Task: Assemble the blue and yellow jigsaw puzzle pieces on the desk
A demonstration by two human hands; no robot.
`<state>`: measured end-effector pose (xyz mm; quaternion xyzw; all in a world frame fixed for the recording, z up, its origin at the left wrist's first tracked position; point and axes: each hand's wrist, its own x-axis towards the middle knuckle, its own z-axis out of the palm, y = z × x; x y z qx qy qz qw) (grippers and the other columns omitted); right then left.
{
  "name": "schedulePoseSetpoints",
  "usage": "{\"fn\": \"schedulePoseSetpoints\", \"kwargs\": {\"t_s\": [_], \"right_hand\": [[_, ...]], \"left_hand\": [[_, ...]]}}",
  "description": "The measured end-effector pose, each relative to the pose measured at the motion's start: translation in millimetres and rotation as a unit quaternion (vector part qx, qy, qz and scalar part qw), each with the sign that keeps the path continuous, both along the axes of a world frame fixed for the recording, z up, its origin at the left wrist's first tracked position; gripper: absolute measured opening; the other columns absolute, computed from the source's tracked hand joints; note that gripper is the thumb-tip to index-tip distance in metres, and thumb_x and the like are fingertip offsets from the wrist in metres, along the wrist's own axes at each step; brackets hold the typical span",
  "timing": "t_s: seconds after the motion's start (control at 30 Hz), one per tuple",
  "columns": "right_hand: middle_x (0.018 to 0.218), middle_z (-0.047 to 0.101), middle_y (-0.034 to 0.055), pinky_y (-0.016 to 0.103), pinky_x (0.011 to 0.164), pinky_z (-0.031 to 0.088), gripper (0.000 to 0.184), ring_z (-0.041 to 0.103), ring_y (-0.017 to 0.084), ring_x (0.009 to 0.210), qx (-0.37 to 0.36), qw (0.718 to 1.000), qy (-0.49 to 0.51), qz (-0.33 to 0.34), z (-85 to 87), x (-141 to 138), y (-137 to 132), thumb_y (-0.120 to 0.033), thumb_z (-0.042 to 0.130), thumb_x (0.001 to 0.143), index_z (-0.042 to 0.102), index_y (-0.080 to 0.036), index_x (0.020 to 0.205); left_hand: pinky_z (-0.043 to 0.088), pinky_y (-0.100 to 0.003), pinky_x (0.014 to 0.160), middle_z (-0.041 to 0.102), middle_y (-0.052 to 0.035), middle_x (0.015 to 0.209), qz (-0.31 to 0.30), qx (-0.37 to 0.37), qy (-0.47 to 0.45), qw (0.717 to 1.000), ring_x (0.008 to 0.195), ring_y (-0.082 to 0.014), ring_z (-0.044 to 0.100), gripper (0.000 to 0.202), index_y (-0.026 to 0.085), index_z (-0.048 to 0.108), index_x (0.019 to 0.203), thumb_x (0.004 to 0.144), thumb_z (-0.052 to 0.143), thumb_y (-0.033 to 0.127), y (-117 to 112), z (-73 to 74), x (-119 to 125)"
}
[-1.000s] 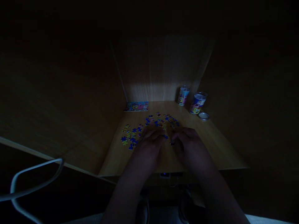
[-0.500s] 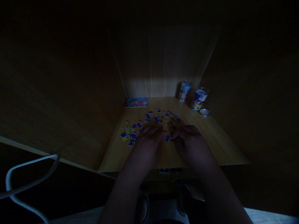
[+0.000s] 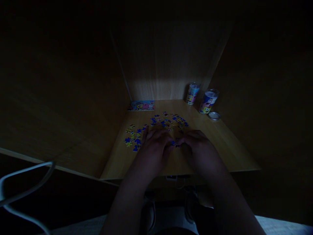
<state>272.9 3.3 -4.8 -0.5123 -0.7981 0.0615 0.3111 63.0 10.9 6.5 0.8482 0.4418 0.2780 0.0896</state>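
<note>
Below frame centre, blue piece (image 3: 172, 143) was pinched by left hand (image 3: 156, 145), dark piece (image 3: 177, 145) by right hand (image 3: 196, 145); bending risked by force

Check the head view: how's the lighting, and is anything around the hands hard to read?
Head view: very dim, faint light on the back panel; head view: left hand and right hand look dark, and whether either grips the blue puzzle piece between them is too murky to tell.

Right tabletop (image 3: 230, 153) free — 2 cans (image 3: 207, 102) behind
</note>
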Motion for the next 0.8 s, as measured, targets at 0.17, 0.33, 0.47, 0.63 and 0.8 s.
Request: {"fn": "schedulePoseSetpoints", "kwargs": {"t_s": [0.17,0.33,0.47,0.63,0.8], "right_hand": [[0.096,0.077,0.0074,0.044,0.092,0.056,0.027,0.067,0.027,0.102,-0.006,1.0,0.0,-0.003,1.5,-0.5,-0.8,-0.009,0.057,0.097,0.079,-0.024,0.093],[0.096,0.077,0.0072,0.045,0.092,0.056,0.028,0.067,0.027,0.101,0.005,1.0,-0.001,-0.003,-0.2,0.2,0.0,-0.009,0.057,0.096,0.08,-0.024,0.095],[0.097,0.077,0.0067,0.044,0.093,0.055,0.027,0.067,0.027,0.102,0.001,1.0,-0.01,-0.003,-1.0,0.0,0.2,-0.01,0.057,0.096,0.08,-0.023,0.095],[0.096,0.076,0.0067,0.043,0.094,0.055,0.027,0.067,0.027,0.103,-0.003,1.0,-0.01,-0.002,0.3,-0.8,0.1,-0.008,0.056,0.097,0.079,-0.022,0.096],[0.096,0.077,0.0056,0.042,0.092,0.054,0.027,0.067,0.026,0.101,-0.003,1.0,-0.01,0.003,0.9,-0.4,0.5,-0.008,0.057,0.096,0.079,-0.024,0.095]], "left_hand": [[0.032,-0.06,0.127,0.07,-0.0048,0.138,0.003,-0.011,-0.007,1.0,0.142,-0.0289,0.056,0.019,0.026,0.072,0.107,0.094,0.079,0.014,-0.1,0.2,0.0],[0.031,-0.062,0.128,0.072,-0.0036,0.129,0.004,-0.006,-0.01,1.0,0.139,-0.0297,0.058,0.023,0.027,0.072,0.105,0.091,0.084,0.015,-0.9,2.5,2.2],[0.031,-0.063,0.128,0.072,-0.0039,0.126,0.01,0.002,-0.003,1.0,0.133,-0.0297,0.061,0.023,0.026,0.07,0.107,0.09,0.085,0.018,-0.5,1.9,3.1],[0.029,-0.064,0.129,0.071,-0.0031,0.131,-0.004,0.008,-0.002,1.0,0.134,-0.0285,0.061,0.023,0.028,0.072,0.108,0.092,0.083,0.016,-0.4,0.7,2.8],[0.026,-0.065,0.13,0.073,-0.002,0.121,-0.006,0.014,0.001,1.0,0.128,-0.0279,0.063,0.016,0.027,0.074,0.102,0.093,0.083,0.018,-1.8,3.4,4.4]]}}
